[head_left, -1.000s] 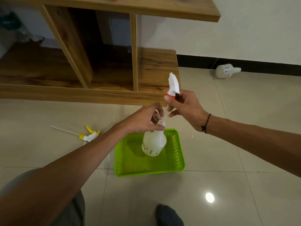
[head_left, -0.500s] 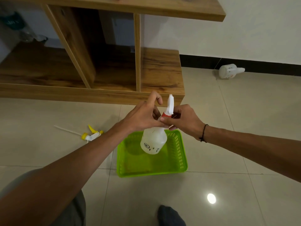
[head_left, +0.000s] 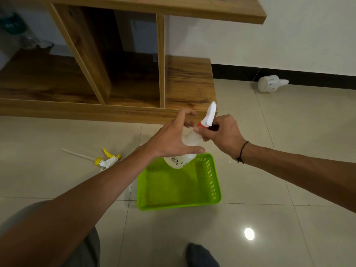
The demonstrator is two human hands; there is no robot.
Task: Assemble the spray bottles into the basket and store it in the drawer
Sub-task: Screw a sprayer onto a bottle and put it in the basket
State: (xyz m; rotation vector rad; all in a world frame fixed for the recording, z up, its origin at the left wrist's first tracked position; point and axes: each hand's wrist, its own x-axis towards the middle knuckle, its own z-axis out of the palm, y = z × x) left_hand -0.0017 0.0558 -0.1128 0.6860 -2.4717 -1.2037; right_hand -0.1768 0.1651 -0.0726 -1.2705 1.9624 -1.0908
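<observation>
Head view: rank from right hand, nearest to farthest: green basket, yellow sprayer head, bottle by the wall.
1. green basket: just below and left of the right hand.
2. bottle by the wall: lying on the floor, up and to its right.
3. yellow sprayer head: on the floor far left, past the left arm.

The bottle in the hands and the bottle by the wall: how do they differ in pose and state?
The held bottle hangs tilted above the green basket, gripped by the left hand; the far bottle lies on its side on the floor, untouched. The held bottle has a red-and-white spray head at its neck, turned by the right hand; the far bottle has an open neck. Both are white with small printed marks.
</observation>
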